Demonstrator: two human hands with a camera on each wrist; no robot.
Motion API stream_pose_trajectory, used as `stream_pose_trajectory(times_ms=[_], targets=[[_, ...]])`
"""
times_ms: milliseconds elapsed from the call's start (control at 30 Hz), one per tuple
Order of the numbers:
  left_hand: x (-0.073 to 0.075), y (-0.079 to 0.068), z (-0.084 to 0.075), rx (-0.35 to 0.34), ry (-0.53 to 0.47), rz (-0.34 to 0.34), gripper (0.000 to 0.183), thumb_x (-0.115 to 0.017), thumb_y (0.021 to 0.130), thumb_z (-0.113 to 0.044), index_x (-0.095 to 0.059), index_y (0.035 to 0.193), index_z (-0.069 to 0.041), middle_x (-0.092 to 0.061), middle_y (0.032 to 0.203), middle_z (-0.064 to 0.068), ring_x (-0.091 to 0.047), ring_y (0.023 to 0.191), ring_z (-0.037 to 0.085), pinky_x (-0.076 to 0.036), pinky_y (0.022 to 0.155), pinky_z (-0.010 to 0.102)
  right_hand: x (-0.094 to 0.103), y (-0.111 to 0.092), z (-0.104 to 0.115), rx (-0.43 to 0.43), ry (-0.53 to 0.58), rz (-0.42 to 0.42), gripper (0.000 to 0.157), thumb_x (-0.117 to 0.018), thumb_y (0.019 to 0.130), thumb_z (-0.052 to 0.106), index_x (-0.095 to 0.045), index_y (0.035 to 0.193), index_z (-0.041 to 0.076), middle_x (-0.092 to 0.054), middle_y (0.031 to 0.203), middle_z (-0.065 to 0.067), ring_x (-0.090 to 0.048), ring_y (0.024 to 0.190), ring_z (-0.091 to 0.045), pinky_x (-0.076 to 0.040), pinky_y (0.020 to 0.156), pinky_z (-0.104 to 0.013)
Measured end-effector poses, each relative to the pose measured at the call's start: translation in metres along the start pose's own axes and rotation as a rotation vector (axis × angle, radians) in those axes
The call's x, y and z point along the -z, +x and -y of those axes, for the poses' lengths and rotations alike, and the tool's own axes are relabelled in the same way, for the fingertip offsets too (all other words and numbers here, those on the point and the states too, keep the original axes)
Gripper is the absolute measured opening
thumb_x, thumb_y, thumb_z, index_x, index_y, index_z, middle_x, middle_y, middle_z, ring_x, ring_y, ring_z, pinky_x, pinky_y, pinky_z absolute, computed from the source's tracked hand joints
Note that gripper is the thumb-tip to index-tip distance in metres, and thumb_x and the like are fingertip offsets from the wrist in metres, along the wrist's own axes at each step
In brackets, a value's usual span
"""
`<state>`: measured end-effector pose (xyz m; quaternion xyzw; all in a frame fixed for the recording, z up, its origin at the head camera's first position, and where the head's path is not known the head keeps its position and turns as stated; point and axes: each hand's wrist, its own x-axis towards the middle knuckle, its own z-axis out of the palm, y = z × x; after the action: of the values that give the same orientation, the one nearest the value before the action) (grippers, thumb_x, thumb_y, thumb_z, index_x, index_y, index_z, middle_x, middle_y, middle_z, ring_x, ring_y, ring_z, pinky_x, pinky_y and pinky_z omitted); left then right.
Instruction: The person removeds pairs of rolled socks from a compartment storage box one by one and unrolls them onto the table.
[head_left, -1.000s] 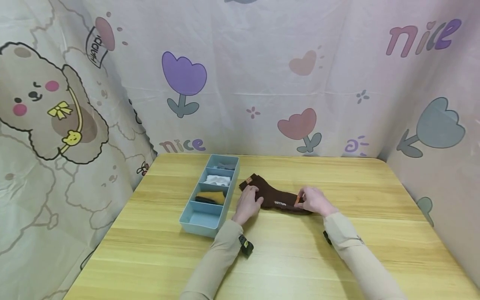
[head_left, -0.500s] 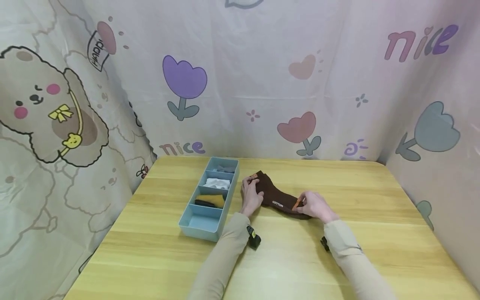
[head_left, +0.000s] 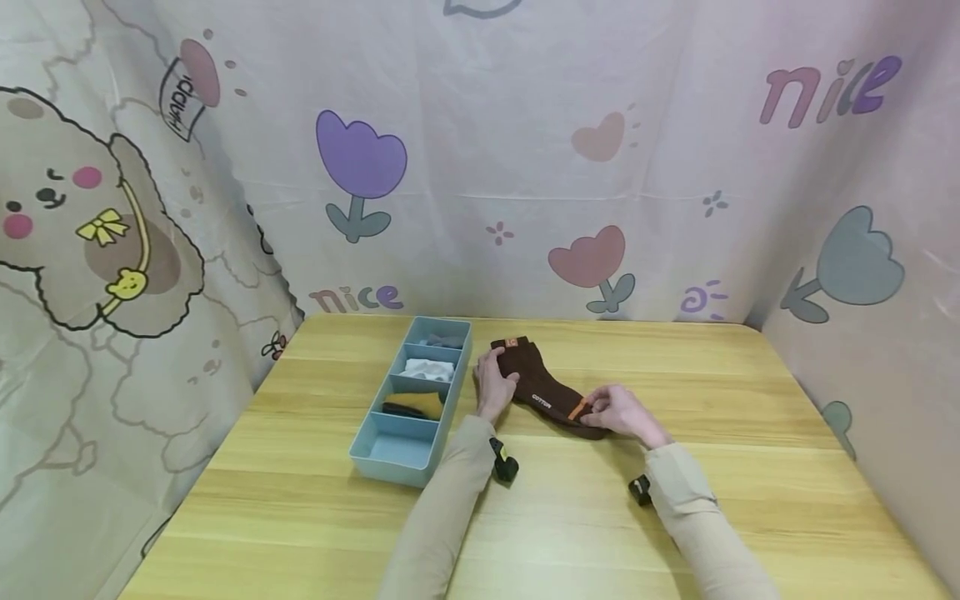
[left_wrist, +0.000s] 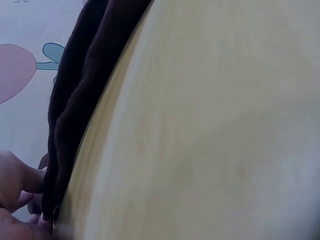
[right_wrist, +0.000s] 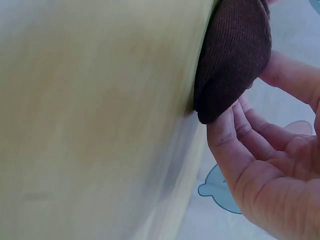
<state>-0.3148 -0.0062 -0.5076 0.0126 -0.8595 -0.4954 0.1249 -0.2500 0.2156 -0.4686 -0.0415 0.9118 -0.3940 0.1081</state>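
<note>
A dark brown sock [head_left: 542, 385] with white "COTTON" lettering and orange tags lies slantwise on the wooden table [head_left: 570, 517]. My left hand [head_left: 497, 377] grips its cuff end beside the blue tray. In the left wrist view the sock [left_wrist: 82, 100] appears as stacked brown layers, with fingers [left_wrist: 17, 187] at their edge. My right hand [head_left: 597, 407] pinches the toe end. In the right wrist view the fingers [right_wrist: 240, 145] lie under the sock toe [right_wrist: 235, 55], and another finger is above it.
A light blue divider tray [head_left: 452, 392] stands left of the sock. It holds grey, white, and yellow-and-black socks in its far compartments; the nearest one is empty. Printed cloth [head_left: 525, 150] walls the table at the back and on both sides.
The sock's cuff end has swung farther from me and toward the tray, and my left hand went with it. My right hand has stayed at the toe and shifted slightly left.
</note>
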Motion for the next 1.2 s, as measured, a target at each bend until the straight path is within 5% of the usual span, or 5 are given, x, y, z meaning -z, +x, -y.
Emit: stream_pose_trajectory(times_ms=[200,467,700,967,1200], targets=[[0.005,0.005,-0.001,0.002,-0.001,-0.016,0.053,-0.07,0.085,0.005,-0.056,0.136,0.001,-0.052,0.14,0.023,-0.048,0.129,0.041,-0.041,0.113,0.051,-0.005,0.002,0.003,-0.017,0.153,0.054,0.032,-0.076,0.083,0.006,-0.061,0.109,-0.006,-0.061,0.083,-0.003,-0.055,0.077,-0.013,-0.048,0.067,-0.023],[0.005,0.011,-0.004,-0.081,0.062,0.011,0.054,-0.065,0.088,0.006,-0.053,0.141,-0.003,-0.051,0.144,0.019,-0.05,0.134,0.037,-0.041,0.116,0.047,-0.008,0.002,-0.001,0.03,0.356,0.117,0.033,-0.062,0.086,-0.003,-0.054,0.116,-0.013,-0.061,0.082,-0.001,-0.056,0.07,-0.007,-0.049,0.062,-0.018],[0.005,0.012,-0.017,-0.118,-0.003,0.038,0.055,-0.062,0.092,0.007,-0.051,0.144,-0.005,-0.047,0.15,0.016,-0.046,0.141,0.032,-0.039,0.118,0.045,-0.006,-0.003,-0.005,0.019,0.666,0.157,0.024,-0.05,0.094,-0.003,-0.05,0.117,-0.011,-0.063,0.093,-0.003,-0.069,0.077,-0.013,-0.061,0.076,-0.026],[0.002,0.017,-0.03,-0.154,-0.045,0.041,0.054,-0.059,0.091,0.009,-0.052,0.143,-0.004,-0.049,0.149,0.017,-0.047,0.14,0.032,-0.037,0.12,0.044,-0.001,-0.011,-0.01,0.06,0.873,0.122,0.016,-0.048,0.096,-0.006,-0.059,0.103,0.003,-0.067,0.092,-0.002,-0.073,0.076,-0.016,-0.062,0.076,-0.028],[0.0,0.023,-0.033,-0.184,-0.231,0.159,0.062,-0.046,0.082,0.016,-0.053,0.141,0.001,-0.047,0.15,0.023,-0.049,0.135,0.038,-0.04,0.116,0.048,0.015,-0.021,-0.021,0.108,1.016,0.093,0.03,-0.047,0.096,-0.01,-0.068,0.098,0.011,-0.07,0.094,0.0,-0.072,0.082,-0.013,-0.061,0.079,-0.025]])
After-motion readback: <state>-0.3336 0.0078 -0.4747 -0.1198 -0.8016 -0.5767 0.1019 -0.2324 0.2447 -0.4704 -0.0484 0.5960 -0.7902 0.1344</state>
